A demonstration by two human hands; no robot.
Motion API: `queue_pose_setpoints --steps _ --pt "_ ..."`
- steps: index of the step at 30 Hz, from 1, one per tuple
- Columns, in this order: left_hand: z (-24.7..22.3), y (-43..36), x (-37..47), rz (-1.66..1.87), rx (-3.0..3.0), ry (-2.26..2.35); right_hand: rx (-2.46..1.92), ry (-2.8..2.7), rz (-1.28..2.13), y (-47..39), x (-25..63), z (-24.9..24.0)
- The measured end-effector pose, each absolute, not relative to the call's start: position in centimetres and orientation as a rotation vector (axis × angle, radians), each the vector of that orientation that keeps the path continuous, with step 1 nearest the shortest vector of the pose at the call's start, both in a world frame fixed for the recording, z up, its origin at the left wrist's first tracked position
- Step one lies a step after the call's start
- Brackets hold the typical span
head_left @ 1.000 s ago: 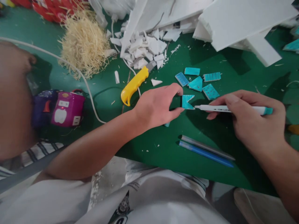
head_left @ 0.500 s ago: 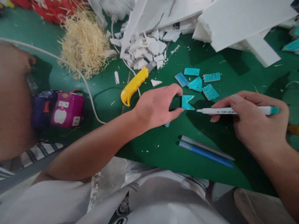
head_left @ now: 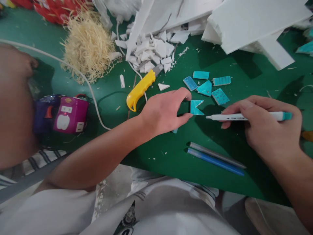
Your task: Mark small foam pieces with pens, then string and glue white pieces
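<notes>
A small turquoise foam piece (head_left: 195, 108) with a V-shaped notch on its right side sits between the thumb and index finger of my left hand (head_left: 162, 112), which is closed on its left end. My right hand (head_left: 271, 125) grips a white marker pen (head_left: 228, 116) with a teal end. The pen's tip points left, just short of the notched piece and apart from it. Just beyond lie several turquoise pieces, among them a triangle (head_left: 204, 88), a striped strip (head_left: 221, 81) and a dotted rectangle (head_left: 220, 96). Part of another turquoise piece (head_left: 174, 131) shows under my left hand.
Grey (head_left: 217, 155) and blue (head_left: 215, 161) pens lie nearer me. A yellow utility knife (head_left: 141, 90), blade out, rests beside white foam scraps (head_left: 149, 54). White foam boards (head_left: 254, 24), straw shreds (head_left: 89, 45), a cable (head_left: 91, 89) and a magenta plug block (head_left: 71, 114) surround them. Another person's arm (head_left: 16, 107) is at left.
</notes>
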State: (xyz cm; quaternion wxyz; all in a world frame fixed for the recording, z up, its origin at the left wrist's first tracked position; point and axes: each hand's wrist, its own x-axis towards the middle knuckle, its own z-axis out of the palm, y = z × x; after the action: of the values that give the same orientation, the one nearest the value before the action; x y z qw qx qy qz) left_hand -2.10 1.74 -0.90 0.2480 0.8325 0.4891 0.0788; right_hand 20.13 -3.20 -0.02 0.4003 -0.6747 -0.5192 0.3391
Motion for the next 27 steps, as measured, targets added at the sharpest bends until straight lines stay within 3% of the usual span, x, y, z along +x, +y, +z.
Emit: queue_pose_setpoints --steps 27 --pt "-1.21 1.75 -2.28 0.239 2.304 1.304 -1.608 -1.277 0.897 -3.10 20.07 -0.26"
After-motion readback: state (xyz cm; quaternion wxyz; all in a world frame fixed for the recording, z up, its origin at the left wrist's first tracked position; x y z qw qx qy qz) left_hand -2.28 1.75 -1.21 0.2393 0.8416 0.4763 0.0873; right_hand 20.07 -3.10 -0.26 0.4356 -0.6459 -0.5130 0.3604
